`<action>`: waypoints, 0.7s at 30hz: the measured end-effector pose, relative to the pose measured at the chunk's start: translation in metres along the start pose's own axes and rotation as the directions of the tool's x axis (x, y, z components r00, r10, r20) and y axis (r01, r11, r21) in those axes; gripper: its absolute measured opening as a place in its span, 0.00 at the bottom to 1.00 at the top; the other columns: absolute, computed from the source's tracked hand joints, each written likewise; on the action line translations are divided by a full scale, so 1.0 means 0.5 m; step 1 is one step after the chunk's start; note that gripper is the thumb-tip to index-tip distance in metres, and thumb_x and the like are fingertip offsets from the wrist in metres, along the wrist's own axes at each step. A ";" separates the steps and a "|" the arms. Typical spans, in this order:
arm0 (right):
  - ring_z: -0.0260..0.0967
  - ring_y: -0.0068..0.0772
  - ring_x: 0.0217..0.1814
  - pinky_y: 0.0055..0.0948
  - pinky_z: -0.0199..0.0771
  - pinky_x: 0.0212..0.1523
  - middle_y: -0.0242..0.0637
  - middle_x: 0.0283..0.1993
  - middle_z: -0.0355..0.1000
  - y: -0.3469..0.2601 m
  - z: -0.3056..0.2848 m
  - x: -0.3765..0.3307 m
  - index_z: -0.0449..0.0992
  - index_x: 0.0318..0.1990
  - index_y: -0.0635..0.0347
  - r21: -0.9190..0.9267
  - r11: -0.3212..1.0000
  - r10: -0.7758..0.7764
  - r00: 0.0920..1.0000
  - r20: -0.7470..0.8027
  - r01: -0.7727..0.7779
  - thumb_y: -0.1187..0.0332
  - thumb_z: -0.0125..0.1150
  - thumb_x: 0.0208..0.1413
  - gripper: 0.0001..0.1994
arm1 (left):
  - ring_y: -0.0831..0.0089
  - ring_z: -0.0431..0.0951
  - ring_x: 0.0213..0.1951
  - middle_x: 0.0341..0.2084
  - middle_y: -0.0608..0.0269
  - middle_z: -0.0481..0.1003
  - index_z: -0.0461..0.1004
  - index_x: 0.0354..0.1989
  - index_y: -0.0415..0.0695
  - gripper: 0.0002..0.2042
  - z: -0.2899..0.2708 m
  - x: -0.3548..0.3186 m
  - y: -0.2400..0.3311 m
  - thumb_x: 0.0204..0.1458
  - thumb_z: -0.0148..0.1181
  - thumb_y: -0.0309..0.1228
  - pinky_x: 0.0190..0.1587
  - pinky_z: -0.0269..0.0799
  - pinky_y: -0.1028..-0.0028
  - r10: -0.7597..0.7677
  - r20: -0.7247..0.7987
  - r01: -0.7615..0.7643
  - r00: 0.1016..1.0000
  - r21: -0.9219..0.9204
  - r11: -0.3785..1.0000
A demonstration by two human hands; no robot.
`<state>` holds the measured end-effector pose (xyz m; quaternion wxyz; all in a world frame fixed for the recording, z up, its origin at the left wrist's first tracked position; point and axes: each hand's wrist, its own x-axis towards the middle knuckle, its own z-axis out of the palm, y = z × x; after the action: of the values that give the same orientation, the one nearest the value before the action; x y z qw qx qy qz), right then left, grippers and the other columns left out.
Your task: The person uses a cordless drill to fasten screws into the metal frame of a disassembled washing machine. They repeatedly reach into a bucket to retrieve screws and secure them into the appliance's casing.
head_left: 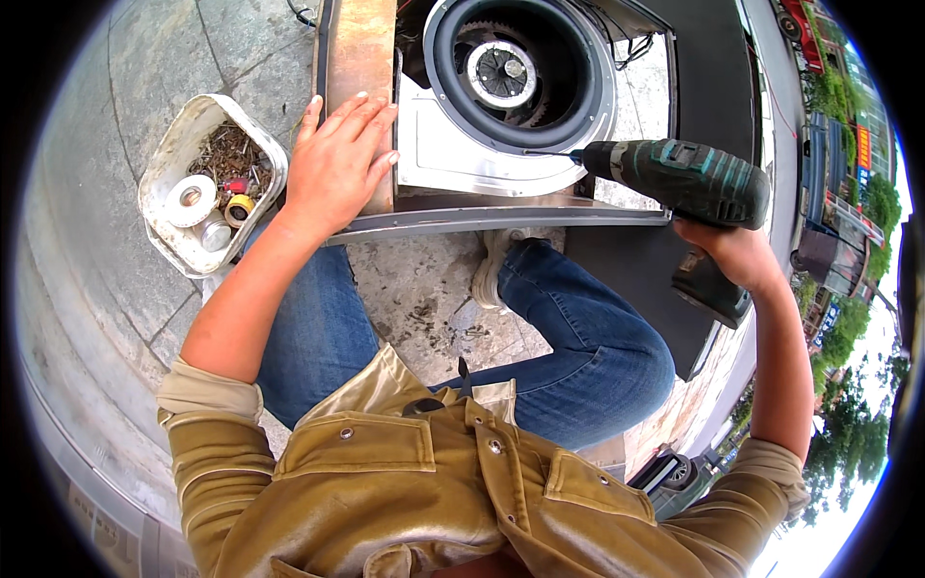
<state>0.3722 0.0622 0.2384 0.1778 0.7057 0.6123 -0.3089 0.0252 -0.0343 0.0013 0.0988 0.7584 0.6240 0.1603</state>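
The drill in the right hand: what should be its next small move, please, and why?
Perhaps tilt the drill slightly to check its bit: it extends over the silver fan housing, but contact cannot be told. The right hand grips the drill, while the left hand lies on the brown panel.

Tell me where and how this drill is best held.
Take the drill by its handle, probably from the lower right, as the right hand does. The handle drops between the bulky body and the base, so a grip can likely close there, though the hand hides most of it. The bit points left along the near edge of the fan, so avoid that end.
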 end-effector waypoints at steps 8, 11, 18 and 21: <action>0.73 0.29 0.44 0.30 0.70 0.49 0.36 0.41 0.77 -0.039 -0.003 -0.005 0.76 0.47 0.59 -0.021 0.995 -0.100 0.995 0.024 0.101 0.70 0.68 0.46 0.18 | 0.67 0.62 0.63 0.58 0.66 0.68 0.66 0.60 0.51 0.24 0.001 0.001 0.000 0.54 0.57 0.40 0.66 0.47 0.50 0.005 -0.006 -0.005 1.000 -0.006 1.000; 0.73 0.30 0.44 0.31 0.71 0.49 0.38 0.41 0.77 -0.042 -0.008 -0.001 0.76 0.47 0.59 -0.061 0.985 -0.159 0.987 0.014 0.159 0.70 0.68 0.46 0.18 | 0.67 0.62 0.63 0.58 0.66 0.68 0.66 0.60 0.51 0.24 0.000 0.001 0.001 0.54 0.58 0.40 0.66 0.47 0.50 0.006 -0.014 -0.006 1.000 -0.017 1.000; 0.74 0.31 0.44 0.31 0.71 0.49 0.39 0.41 0.77 -0.063 -0.009 -0.001 0.75 0.47 0.59 -0.073 0.987 -0.141 0.990 0.008 0.141 0.72 0.67 0.45 0.19 | 0.67 0.63 0.63 0.57 0.66 0.68 0.67 0.59 0.51 0.24 0.001 0.001 0.001 0.53 0.59 0.39 0.66 0.47 0.50 0.004 -0.020 -0.004 1.000 -0.028 1.000; 0.74 0.31 0.44 0.31 0.71 0.49 0.39 0.41 0.77 -0.074 -0.009 -0.002 0.75 0.47 0.59 -0.069 0.988 -0.136 0.991 0.001 0.136 0.73 0.66 0.44 0.19 | 0.67 0.63 0.63 0.57 0.66 0.69 0.67 0.59 0.51 0.24 0.000 0.001 0.001 0.53 0.59 0.39 0.67 0.46 0.50 0.001 -0.017 -0.001 1.000 -0.026 1.000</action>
<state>0.3372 0.0712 0.2469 0.1794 0.6564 0.6696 -0.2978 0.0257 -0.0341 0.0015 0.1032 0.7560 0.6223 0.1749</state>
